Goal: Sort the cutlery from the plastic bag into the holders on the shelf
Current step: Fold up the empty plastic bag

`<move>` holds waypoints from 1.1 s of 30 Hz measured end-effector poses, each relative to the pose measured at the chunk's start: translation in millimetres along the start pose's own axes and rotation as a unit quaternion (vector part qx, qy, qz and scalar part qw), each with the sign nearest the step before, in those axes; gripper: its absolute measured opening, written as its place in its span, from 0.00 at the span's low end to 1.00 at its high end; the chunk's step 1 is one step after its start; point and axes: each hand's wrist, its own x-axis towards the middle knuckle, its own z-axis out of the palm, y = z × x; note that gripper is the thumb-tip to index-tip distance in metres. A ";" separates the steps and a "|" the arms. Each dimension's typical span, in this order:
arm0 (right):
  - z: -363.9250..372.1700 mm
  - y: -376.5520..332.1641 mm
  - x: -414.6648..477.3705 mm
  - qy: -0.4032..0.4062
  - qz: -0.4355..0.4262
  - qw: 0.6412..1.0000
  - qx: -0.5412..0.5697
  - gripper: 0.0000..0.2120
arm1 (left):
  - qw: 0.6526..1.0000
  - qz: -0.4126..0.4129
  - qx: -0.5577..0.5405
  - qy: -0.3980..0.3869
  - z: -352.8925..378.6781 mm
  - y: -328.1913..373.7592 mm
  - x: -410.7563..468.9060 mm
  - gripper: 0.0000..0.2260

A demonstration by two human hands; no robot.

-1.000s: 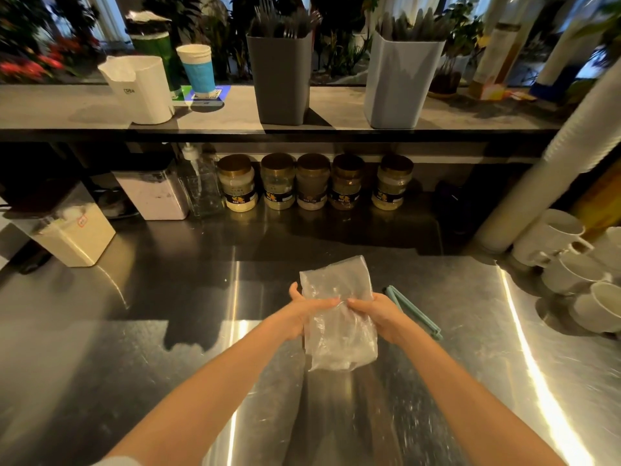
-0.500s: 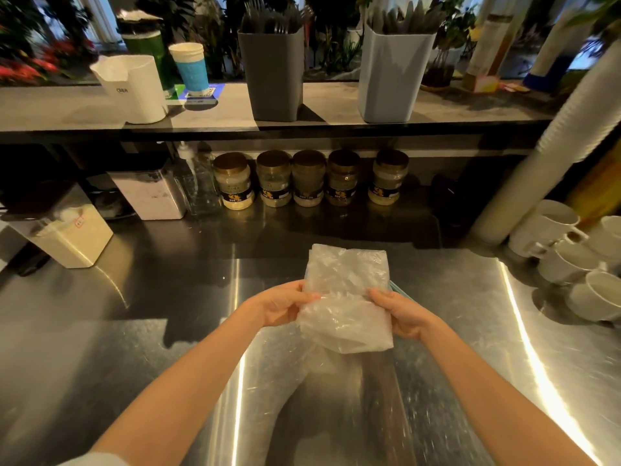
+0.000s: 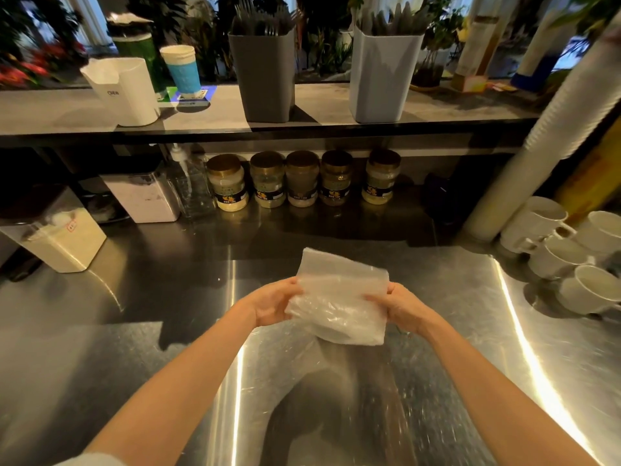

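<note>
A folded clear plastic bag (image 3: 339, 299) hangs above the steel counter (image 3: 134, 331), held between both hands. My left hand (image 3: 274, 306) grips its left edge and my right hand (image 3: 401, 309) grips its right edge. No cutlery shows inside the bag. On the shelf (image 3: 215, 112) stand a dark grey holder (image 3: 267, 74) filled with forks and a pale blue-grey holder (image 3: 381, 74) filled with dark utensils.
A white container (image 3: 126, 90) and a blue paper cup (image 3: 181, 70) sit on the shelf's left. Several jars (image 3: 302, 179) line up under the shelf. White mugs (image 3: 568, 253) and a tall cup stack (image 3: 544, 129) stand at the right, tubs (image 3: 64, 240) at the left.
Both hands have folded the bag from an upright narrow shape into a wider flat bundle and lifted it slightly. A teal object seen on the counter beside the right hand is now hidden.
</note>
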 end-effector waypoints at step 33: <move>11.0 11.4 8.5 0.012 0.064 0.951 0.301 0.35 | 0.955 0.190 0.057 0.221 24.7 1.4 18.0 0.19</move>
